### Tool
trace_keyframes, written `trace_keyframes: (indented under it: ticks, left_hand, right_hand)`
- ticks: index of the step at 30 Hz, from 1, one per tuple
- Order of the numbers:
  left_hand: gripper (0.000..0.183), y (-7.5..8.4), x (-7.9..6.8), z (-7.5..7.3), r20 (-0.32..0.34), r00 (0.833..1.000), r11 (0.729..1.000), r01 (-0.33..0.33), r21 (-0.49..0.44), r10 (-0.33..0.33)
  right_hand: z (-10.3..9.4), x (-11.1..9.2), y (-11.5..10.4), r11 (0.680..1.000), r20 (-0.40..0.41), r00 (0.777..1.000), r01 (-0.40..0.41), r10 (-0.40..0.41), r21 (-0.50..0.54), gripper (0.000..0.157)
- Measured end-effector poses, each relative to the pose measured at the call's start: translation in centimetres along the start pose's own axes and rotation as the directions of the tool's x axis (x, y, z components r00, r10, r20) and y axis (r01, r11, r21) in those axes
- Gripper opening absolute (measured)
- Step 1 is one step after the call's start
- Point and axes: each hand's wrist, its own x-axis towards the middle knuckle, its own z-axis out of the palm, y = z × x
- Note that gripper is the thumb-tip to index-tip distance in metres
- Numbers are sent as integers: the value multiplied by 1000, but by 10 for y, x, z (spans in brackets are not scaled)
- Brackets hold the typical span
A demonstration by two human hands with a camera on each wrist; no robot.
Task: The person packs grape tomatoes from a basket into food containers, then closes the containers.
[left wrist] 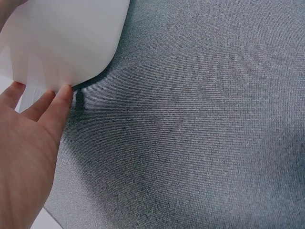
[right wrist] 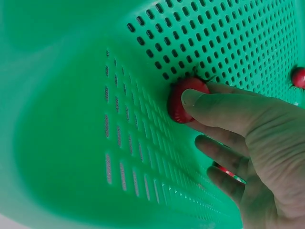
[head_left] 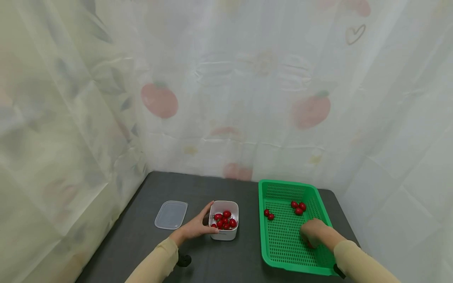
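My left hand [head_left: 194,227] holds the white square container [head_left: 226,235] at its left side, thumb at the near rim and fingers spread along the wall. Several red cherry tomatoes [head_left: 225,221] lie inside it. In the left wrist view, fingertips touch the container's smooth wall [left wrist: 66,38]. My right hand [head_left: 313,232] is down in the green basket [head_left: 283,236], near its right side. Between thumb and forefinger it pinches a cherry tomato [right wrist: 178,102] with a green stem, close to the basket wall. Something red shows partly behind the other fingers.
More cherry tomatoes [head_left: 299,211] lie on the basket's floor, some at the back right and two on the left. A translucent lid [head_left: 171,215] lies flat left of the container on the dark grey table [head_left: 244,212]. Pale printed curtains surround the table.
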Motion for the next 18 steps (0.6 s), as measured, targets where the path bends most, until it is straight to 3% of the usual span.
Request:
trace_keyframes:
  ticks: [7, 18]
  left_hand:
    - [113, -1, 0, 0, -1, 1000, 1000, -4, -4, 4]
    - [113, 1, 0, 1, -2, 1000, 1000, 3, -5, -3]
  right_hand:
    - [2, 1, 0, 1000, 2, 1000, 7, -7, 30, 56]
    - [-12, 6, -3, 996, 58, 997, -55, 51, 72, 31]
